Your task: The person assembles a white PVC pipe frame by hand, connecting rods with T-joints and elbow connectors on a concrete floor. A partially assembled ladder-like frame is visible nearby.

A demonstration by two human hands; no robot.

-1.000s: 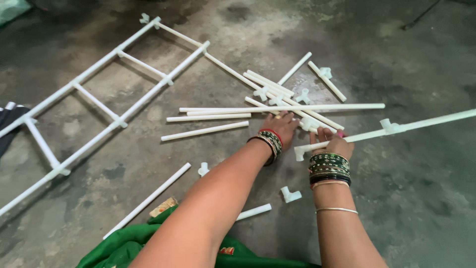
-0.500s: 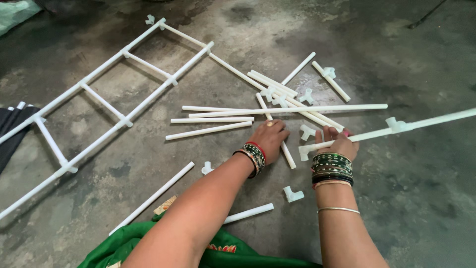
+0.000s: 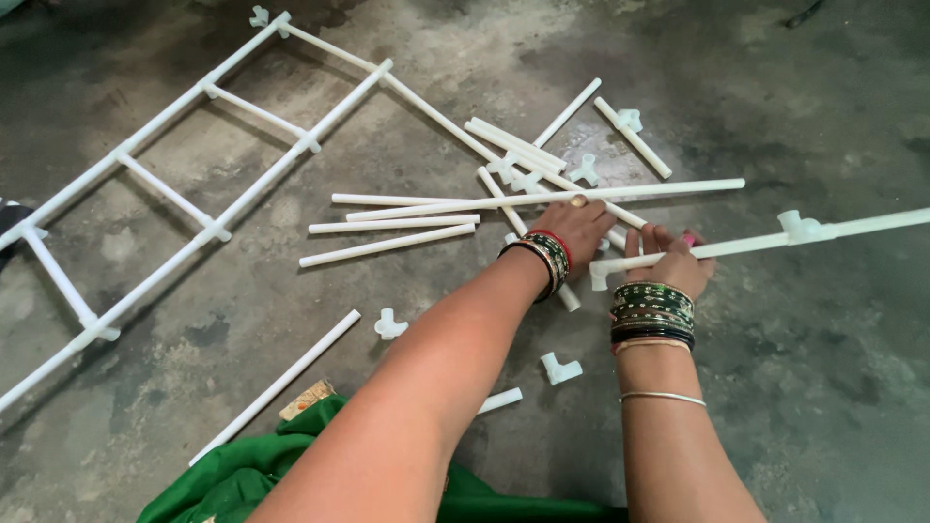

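Right hand [image 3: 675,263]: closed round a long white pipe [image 3: 736,246] near its elbow-fitted end, a tee fitting [image 3: 800,228] further along; pipe runs off to the right edge, lifted off the floor.
Left hand [image 3: 581,225]: reached forward over the loose pile, fingers spread and resting on a long white pipe lying crosswise [image 3: 542,199]; not clear whether gripping it or just pressing.
Wrists: stacked bangles on both, dark green on the right, red and green on the left.
Loose pile [image 3: 523,160]: short white pipes and small fittings heaped just beyond the hands, several crossing each other.
Short pipes [image 3: 387,232]: three lying roughly parallel, left of the left hand.
Ladder-like frame [image 3: 194,165]: joined white pipes with rungs, flat on the concrete floor [image 3: 823,407], far left.
Elbow fitting [image 3: 560,368]: alone, near the right forearm.
Tee piece [image 3: 389,324]: alone, beside the left forearm.
Green cloth [image 3: 242,475]: bottom edge.
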